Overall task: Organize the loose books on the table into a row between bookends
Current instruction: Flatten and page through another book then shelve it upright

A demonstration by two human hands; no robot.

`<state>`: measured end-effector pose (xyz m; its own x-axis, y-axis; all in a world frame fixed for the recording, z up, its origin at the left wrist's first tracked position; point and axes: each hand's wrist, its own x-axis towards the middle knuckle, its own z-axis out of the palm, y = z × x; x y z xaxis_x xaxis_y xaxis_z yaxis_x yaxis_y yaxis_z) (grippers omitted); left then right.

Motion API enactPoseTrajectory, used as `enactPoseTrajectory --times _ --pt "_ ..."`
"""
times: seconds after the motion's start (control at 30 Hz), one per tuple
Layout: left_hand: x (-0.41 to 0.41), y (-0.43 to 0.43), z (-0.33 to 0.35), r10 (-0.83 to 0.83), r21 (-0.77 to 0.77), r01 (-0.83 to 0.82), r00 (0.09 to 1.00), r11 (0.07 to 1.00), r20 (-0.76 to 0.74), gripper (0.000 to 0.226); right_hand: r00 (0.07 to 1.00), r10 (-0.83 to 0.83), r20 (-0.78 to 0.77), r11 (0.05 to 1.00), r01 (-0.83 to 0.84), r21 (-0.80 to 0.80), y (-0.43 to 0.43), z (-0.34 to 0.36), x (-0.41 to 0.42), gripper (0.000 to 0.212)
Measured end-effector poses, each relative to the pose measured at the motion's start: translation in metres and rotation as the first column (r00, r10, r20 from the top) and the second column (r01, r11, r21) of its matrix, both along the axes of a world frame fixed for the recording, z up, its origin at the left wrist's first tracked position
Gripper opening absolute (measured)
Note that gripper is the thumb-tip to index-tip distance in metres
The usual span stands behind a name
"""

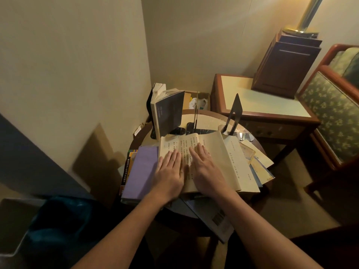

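**Both palms flat on the open book**

Head view: An open book (223, 152) lies on top of a loose pile at the near side of the table (207, 119), partly over a purple book (141, 169). The left hand (169, 171) rests palm down on its left page. The right hand (207, 169) lies palm down beside it, near the gutter. On both hands the fingers are straight and close together. Neither hand grips or pinches anything; they only press on the paper.

Behind the pile a dark book (171, 113) stands upright at the left, its pages fanning a little at the top. To its right stands a thin bookend (190, 127), seen edge-on. A second bookend (237, 111) stands further right, just behind the open book's far edge. The row so far looks like that one book, so the task seems barely begun.

The step in hand is probably closing this book. It would go best with one hand sliding under a cover to fold it shut while the other steadies the spine. The book can then be lifted clear of the pile and stood spine out, tight against the dark book, which may tip if knocked.
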<state>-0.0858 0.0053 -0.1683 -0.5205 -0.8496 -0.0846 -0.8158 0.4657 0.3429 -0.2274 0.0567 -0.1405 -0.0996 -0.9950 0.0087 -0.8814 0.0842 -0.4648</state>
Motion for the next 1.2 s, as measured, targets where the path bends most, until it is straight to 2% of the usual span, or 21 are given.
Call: enactPoseTrajectory --times 0.17,0.43,0.63,0.8,0.97,1.07,1.2 --pt "0.009 0.022 0.008 0.025 -0.009 -0.025 0.997 1.000 0.071 0.059 1.000 0.014 -0.028 1.000 -0.014 -0.018 -0.002 -0.007 -0.003 0.055" --pt "-0.025 -0.060 0.010 -0.014 0.050 0.007 0.989 0.999 0.148 0.057 0.999 0.019 -0.050 0.999 -0.018 0.027 -0.002 -0.001 -0.003 0.055" --pt "-0.002 -0.010 -0.002 0.034 -0.011 -0.033 0.997 0.999 0.065 0.056 0.999 0.020 -0.046 1.000 -0.019 0.020 0.000 -0.001 -0.003 0.055" --pt "0.022 0.036 -0.003 0.080 -0.062 -0.072 0.987 0.995 0.139 0.060 0.997 0.021 -0.073 1.000 -0.020 0.014 0.000 -0.004 -0.002 0.057" --pt "-0.009 -0.002 0.011 0.111 -0.020 -0.110 0.976 0.994 0.185 0.061 0.995 0.040 -0.094 0.999 -0.037 0.035 0.000 -0.004 -0.003 0.061" --pt "-0.029 -0.041 0.012 0.073 -0.012 -0.072 0.972 0.997 0.225 0.061 0.996 0.042 -0.077 0.998 -0.039 0.042 -0.001 -0.003 -0.003 0.060" --pt "-0.026 -0.052 0.008 0.003 0.016 -0.005 0.992 1.000 0.123 0.059 0.996 0.042 -0.083 0.997 -0.036 0.069 -0.001 -0.003 -0.003 0.062"
